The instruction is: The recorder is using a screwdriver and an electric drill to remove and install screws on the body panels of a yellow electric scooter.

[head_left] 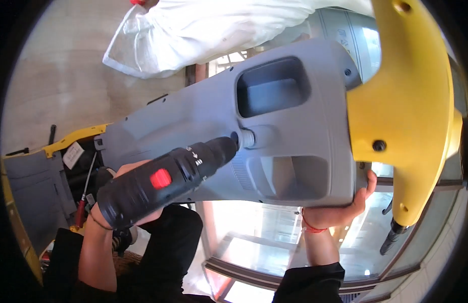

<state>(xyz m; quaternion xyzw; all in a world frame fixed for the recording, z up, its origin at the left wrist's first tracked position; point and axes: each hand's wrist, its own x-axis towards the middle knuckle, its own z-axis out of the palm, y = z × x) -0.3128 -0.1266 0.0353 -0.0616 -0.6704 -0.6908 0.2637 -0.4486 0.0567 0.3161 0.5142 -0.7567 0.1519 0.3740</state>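
A black cordless drill (181, 177) with a red switch on top is gripped in my left hand (149, 214), whose fingers are mostly hidden beneath the drill body. Its chuck reaches a small hole beside a ribbed grey fitting (248, 138) on a long grey plastic housing (193, 118). The bit itself is not visible. At the housing's lower right edge, my right hand (337, 214) clasps the side, with fingertips curling up near the yellow part. Two recessed pockets, an upper one (274, 88) and a lower one (294, 177), flank the fitting.
A yellow handle-like cover (400, 96) with a black grip (393, 237) joins the housing at right. White plastic sheeting (208, 35) lies beyond. At left, a red-handled screwdriver (82, 207) rests by an open cavity with a white label (72, 155). Glass-fronted framework stands below.
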